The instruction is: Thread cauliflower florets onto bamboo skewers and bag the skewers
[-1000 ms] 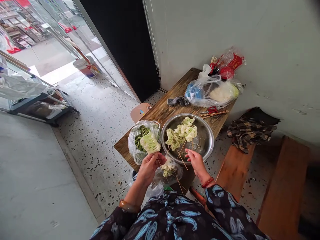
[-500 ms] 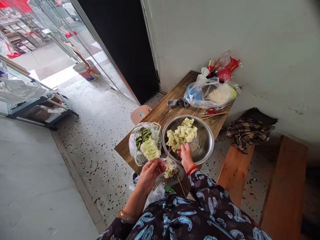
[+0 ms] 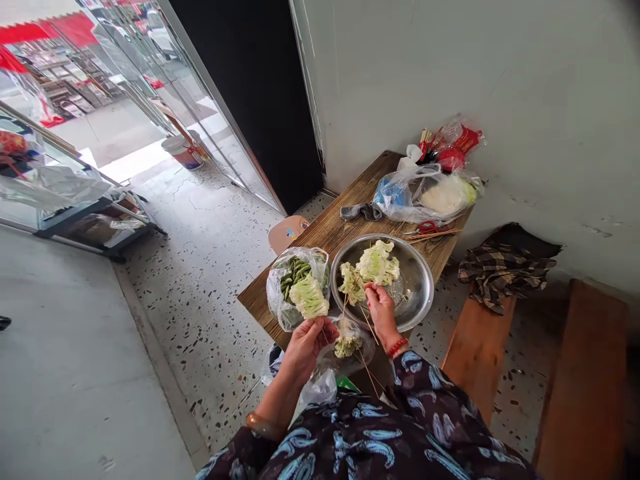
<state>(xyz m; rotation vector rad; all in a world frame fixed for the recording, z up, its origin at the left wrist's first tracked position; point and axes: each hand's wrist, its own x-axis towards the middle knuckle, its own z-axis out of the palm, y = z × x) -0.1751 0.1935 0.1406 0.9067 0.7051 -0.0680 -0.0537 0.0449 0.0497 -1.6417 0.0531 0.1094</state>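
Observation:
My left hand [image 3: 306, 343] is closed around the thin stick of a cauliflower skewer [image 3: 309, 297]. Its pale floret piece stands up in front of a clear bag of green bean pods [image 3: 296, 272]. Over the near rim of a steel bowl [image 3: 425, 293], my right hand [image 3: 383, 315] pinches the base of another cauliflower skewer [image 3: 376, 261]. More skewered cauliflower [image 3: 350, 283] lies in the bowl beneath it. Below and between my hands, a smaller cauliflower piece [image 3: 347, 345] rests on a clear plastic bag, with thin sticks beside it.
Behind the bowl lie red-handled scissors [image 3: 427, 228], loose skewer sticks [image 3: 440, 233], a grey cloth [image 3: 361, 211] and a plastic bag of cauliflower [image 3: 445, 197]. A wooden bench [image 3: 480, 340] with a plaid garment [image 3: 507, 267] stands right. A pink stool [image 3: 287, 233] is beyond the table.
My right hand has drawn a cauliflower skewer up from the pile in the bowl. The left hand still holds its skewer. The whole view has shifted slightly.

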